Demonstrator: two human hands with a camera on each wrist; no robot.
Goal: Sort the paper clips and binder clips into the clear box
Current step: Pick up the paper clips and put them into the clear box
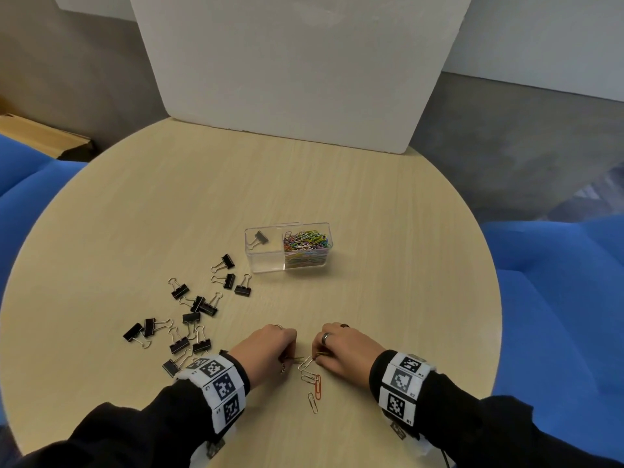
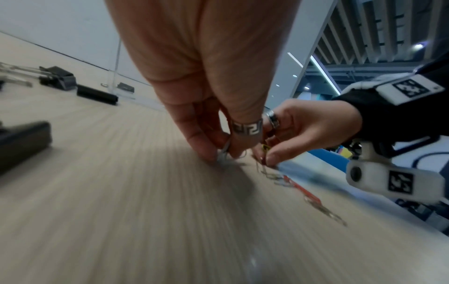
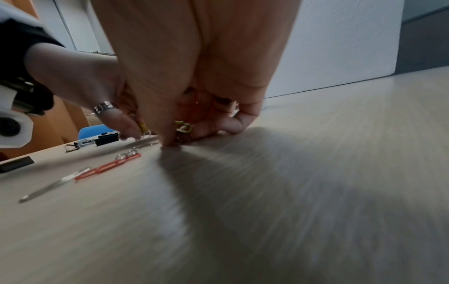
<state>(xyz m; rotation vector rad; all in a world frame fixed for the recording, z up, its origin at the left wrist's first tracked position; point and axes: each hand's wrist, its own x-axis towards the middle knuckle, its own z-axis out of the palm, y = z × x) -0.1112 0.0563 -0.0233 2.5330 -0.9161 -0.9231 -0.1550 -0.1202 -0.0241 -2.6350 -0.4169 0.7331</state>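
Both hands worked low on the surface (image 1: pixel 371 231). The left hand (image 1: pixel 266 349) had its fingertips pinched on a silver paper clip, and the right hand (image 1: pixel 341 352) curled around a few gathered clips, one of them yellow. An orange clip (image 1: pixel 317 386) and several silver ones lay just beside them. The clear box (image 1: pixel 263 261) sat well apart, paper clips filling its right compartment, one binder clip in the left. The scattered binder clips (image 1: pixel 189 315) waited at left. Thin wire lying flat could slip the pinch, and a full fist could spill clips on the way over.
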